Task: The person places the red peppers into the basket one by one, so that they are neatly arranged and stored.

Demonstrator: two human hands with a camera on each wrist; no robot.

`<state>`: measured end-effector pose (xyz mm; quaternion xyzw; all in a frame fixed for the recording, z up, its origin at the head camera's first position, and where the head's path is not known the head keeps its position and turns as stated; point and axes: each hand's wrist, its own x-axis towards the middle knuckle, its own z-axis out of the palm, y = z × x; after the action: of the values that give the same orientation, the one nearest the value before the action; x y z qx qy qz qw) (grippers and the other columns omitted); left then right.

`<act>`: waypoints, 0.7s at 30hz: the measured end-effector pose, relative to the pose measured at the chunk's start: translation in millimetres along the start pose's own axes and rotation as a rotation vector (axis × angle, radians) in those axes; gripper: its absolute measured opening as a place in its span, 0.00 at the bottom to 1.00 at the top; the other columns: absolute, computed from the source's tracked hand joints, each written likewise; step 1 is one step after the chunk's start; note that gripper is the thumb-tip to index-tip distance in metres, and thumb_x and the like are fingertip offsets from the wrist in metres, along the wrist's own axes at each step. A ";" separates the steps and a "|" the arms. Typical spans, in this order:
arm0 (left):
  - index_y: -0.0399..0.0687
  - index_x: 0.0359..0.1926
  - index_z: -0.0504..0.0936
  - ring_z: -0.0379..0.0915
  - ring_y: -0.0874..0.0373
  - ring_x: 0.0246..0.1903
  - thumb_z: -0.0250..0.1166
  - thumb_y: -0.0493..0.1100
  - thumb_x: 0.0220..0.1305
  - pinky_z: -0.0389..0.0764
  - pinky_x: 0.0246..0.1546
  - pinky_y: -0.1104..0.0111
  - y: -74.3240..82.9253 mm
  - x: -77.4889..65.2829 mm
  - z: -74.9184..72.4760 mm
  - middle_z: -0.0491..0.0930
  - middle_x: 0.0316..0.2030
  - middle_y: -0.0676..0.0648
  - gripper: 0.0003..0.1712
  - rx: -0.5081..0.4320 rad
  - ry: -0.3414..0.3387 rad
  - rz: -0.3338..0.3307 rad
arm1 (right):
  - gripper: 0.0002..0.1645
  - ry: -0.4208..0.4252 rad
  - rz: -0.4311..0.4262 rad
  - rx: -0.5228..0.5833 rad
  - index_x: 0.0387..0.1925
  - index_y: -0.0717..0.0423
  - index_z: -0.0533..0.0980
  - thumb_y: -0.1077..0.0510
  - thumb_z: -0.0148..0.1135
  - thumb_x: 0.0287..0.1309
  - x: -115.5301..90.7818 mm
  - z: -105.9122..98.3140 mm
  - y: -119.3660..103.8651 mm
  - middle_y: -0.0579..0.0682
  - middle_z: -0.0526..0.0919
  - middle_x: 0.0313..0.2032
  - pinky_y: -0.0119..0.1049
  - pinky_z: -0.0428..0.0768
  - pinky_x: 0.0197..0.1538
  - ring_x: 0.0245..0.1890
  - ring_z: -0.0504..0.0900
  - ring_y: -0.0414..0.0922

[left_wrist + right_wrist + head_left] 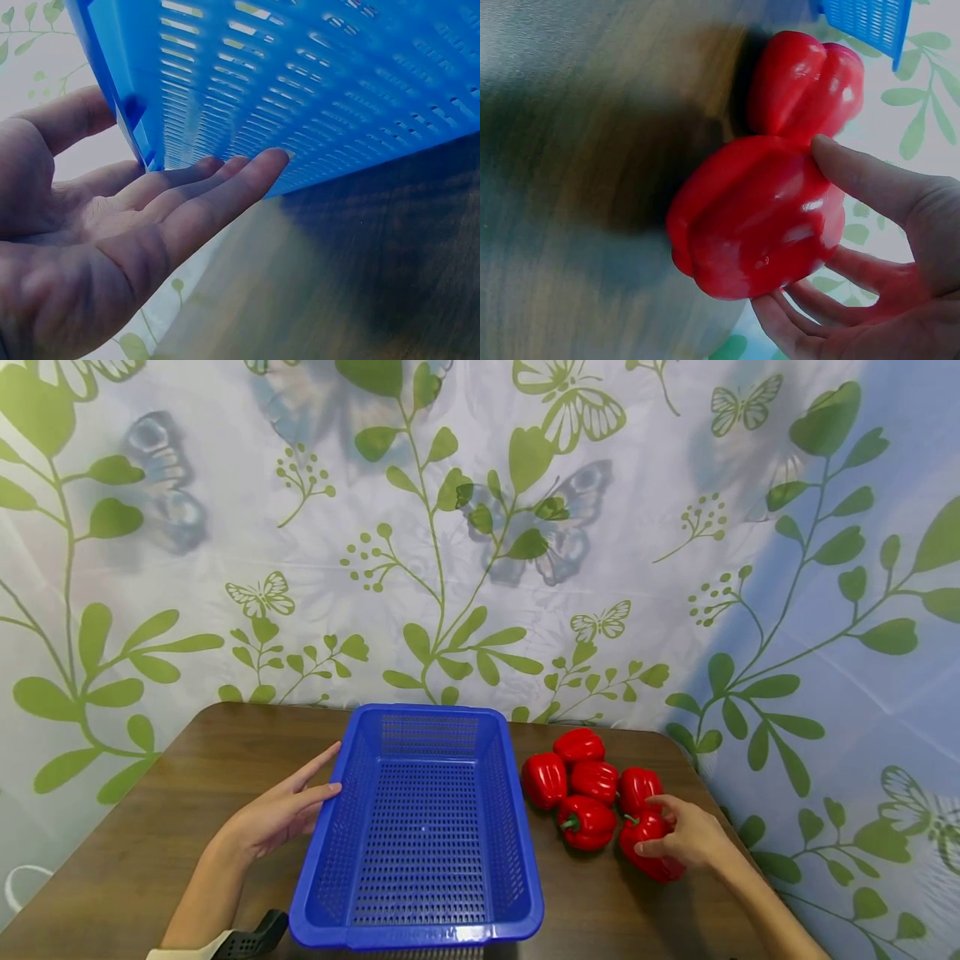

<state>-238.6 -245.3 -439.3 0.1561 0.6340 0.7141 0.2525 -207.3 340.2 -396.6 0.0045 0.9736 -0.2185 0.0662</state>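
A blue plastic basket (423, 935) with perforated walls sits on the table, and nothing lies inside it. At its left side my left hand (273, 818) has its fingers extended against the rim. In the left wrist view, that hand (142, 217) shows its palm beside the slotted outer wall of the basket (300, 90). My right hand (693, 835) holds a red bell pepper (648, 852) between thumb and fingers. The right wrist view shows this pepper (757, 225) pinched near one end, with another red bell pepper (806, 86) close beside it.
Several more red bell peppers (588, 822) are grouped right of the basket, on the brown wooden table (247, 743). A white curtain (300, 568) printed with green leaves and butterflies hangs behind the table and along its right. A dark strap (251, 935) circles the left wrist.
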 end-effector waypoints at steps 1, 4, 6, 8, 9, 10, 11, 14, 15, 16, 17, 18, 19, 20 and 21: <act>0.63 0.82 0.30 0.76 0.44 0.64 0.50 0.42 0.80 0.80 0.58 0.55 0.0 0.1 -0.2 0.74 0.67 0.38 0.45 0.002 -0.002 0.000 | 0.50 -0.007 0.000 0.006 0.65 0.66 0.70 0.47 0.80 0.45 -0.4 -2.1 -0.9 0.62 0.82 0.44 0.50 0.84 0.41 0.43 0.82 0.54; 0.63 0.82 0.30 0.75 0.43 0.64 0.50 0.42 0.80 0.80 0.58 0.55 -0.2 0.5 -1.0 0.73 0.68 0.37 0.45 0.003 0.000 -0.003 | 0.52 -0.022 -0.004 0.027 0.68 0.66 0.68 0.47 0.80 0.46 -1.0 -9.1 -4.8 0.64 0.83 0.47 0.49 0.85 0.41 0.44 0.83 0.54; 0.63 0.82 0.30 0.75 0.42 0.64 0.50 0.42 0.80 0.80 0.58 0.54 -0.2 0.7 -1.4 0.73 0.68 0.37 0.45 0.000 0.008 -0.009 | 0.54 -0.027 -0.012 0.032 0.69 0.67 0.67 0.46 0.80 0.46 -0.2 -13.5 -8.1 0.66 0.83 0.48 0.49 0.85 0.41 0.45 0.83 0.56; 0.63 0.82 0.30 0.75 0.42 0.64 0.50 0.42 0.80 0.80 0.58 0.54 -0.2 1.0 -1.6 0.73 0.68 0.36 0.45 0.003 0.004 -0.004 | 0.55 -0.020 -0.019 0.026 0.69 0.67 0.67 0.46 0.80 0.45 1.3 -16.9 -11.5 0.67 0.82 0.49 0.50 0.85 0.42 0.47 0.82 0.58; 0.63 0.82 0.30 0.76 0.43 0.64 0.50 0.42 0.80 0.80 0.58 0.54 -0.1 1.0 -1.4 0.73 0.67 0.37 0.45 0.001 0.005 -0.003 | 0.55 -0.017 -0.025 0.019 0.69 0.68 0.67 0.46 0.80 0.46 2.4 -18.4 -13.4 0.67 0.82 0.49 0.50 0.85 0.42 0.47 0.82 0.58; 0.63 0.82 0.30 0.76 0.43 0.64 0.50 0.42 0.80 0.81 0.58 0.54 0.0 1.0 -1.3 0.73 0.67 0.37 0.45 0.001 0.000 0.003 | 0.55 -0.013 -0.030 0.012 0.69 0.68 0.67 0.46 0.80 0.46 3.3 -19.6 -15.2 0.67 0.82 0.49 0.51 0.84 0.42 0.47 0.82 0.59; 0.63 0.82 0.30 0.76 0.43 0.64 0.50 0.42 0.80 0.81 0.58 0.54 0.1 1.1 -1.2 0.74 0.67 0.38 0.45 0.000 -0.003 0.004 | 0.55 -0.010 -0.036 0.008 0.69 0.69 0.67 0.46 0.80 0.46 4.2 -20.7 -17.1 0.68 0.82 0.49 0.51 0.84 0.43 0.47 0.82 0.59; 0.61 0.82 0.29 0.76 0.44 0.63 0.49 0.42 0.80 0.81 0.58 0.54 0.0 1.4 -1.5 0.75 0.67 0.39 0.45 -0.002 -0.021 0.015 | 0.54 -0.003 -0.045 0.015 0.68 0.69 0.68 0.46 0.80 0.46 6.4 -22.3 -22.1 0.67 0.84 0.48 0.50 0.85 0.42 0.47 0.83 0.57; 0.61 0.82 0.29 0.76 0.44 0.63 0.49 0.42 0.80 0.81 0.58 0.54 0.0 1.5 -1.7 0.75 0.66 0.40 0.45 -0.004 -0.023 0.016 | 0.53 0.002 -0.050 0.018 0.68 0.68 0.68 0.47 0.80 0.46 7.3 -23.0 -23.8 0.66 0.84 0.47 0.49 0.85 0.42 0.46 0.83 0.56; 0.61 0.81 0.29 0.77 0.45 0.63 0.49 0.42 0.80 0.81 0.58 0.54 -0.1 1.6 -1.9 0.75 0.66 0.40 0.45 -0.005 -0.025 0.016 | 0.52 0.008 -0.058 0.018 0.67 0.68 0.69 0.47 0.79 0.46 8.1 -23.5 -25.3 0.64 0.85 0.46 0.48 0.84 0.42 0.45 0.83 0.55; 0.61 0.81 0.29 0.77 0.45 0.63 0.49 0.42 0.80 0.81 0.57 0.54 -0.2 1.7 -2.0 0.76 0.66 0.41 0.45 -0.005 -0.026 0.015 | 0.51 0.014 -0.063 0.021 0.67 0.68 0.70 0.47 0.79 0.46 8.8 -24.2 -26.8 0.63 0.86 0.46 0.47 0.84 0.41 0.44 0.84 0.53; 0.62 0.81 0.29 0.77 0.45 0.63 0.49 0.42 0.80 0.81 0.57 0.54 -0.2 1.8 -2.1 0.76 0.66 0.41 0.45 -0.006 -0.027 0.014 | 0.50 0.023 -0.070 0.018 0.66 0.67 0.70 0.47 0.79 0.46 9.6 -25.0 -28.2 0.61 0.86 0.45 0.46 0.84 0.40 0.43 0.84 0.53; 0.62 0.81 0.29 0.77 0.45 0.63 0.49 0.42 0.80 0.81 0.58 0.54 -0.2 1.9 -2.0 0.76 0.66 0.41 0.45 -0.006 -0.028 0.013 | 0.49 0.033 -0.078 0.017 0.66 0.67 0.71 0.47 0.79 0.46 9.9 -25.9 -29.8 0.60 0.86 0.45 0.45 0.84 0.39 0.43 0.83 0.52; 0.62 0.81 0.29 0.77 0.45 0.63 0.49 0.42 0.80 0.81 0.58 0.54 -0.3 1.9 -1.8 0.76 0.66 0.41 0.45 -0.007 -0.028 0.013 | 0.48 0.042 -0.086 0.013 0.65 0.67 0.72 0.47 0.79 0.46 10.5 -27.0 -31.2 0.60 0.85 0.45 0.44 0.83 0.39 0.43 0.83 0.52; 0.62 0.81 0.29 0.76 0.45 0.63 0.49 0.42 0.81 0.81 0.58 0.54 -0.4 1.9 -1.7 0.76 0.67 0.42 0.45 -0.007 -0.028 0.012 | 0.48 0.049 -0.089 0.008 0.65 0.66 0.72 0.46 0.78 0.47 10.7 -28.2 -32.8 0.60 0.84 0.46 0.44 0.83 0.38 0.44 0.82 0.53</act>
<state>-241.1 -245.6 -440.1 0.1692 0.6268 0.7156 0.2577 -222.7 322.3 -358.8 -0.0330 0.9733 -0.2249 0.0324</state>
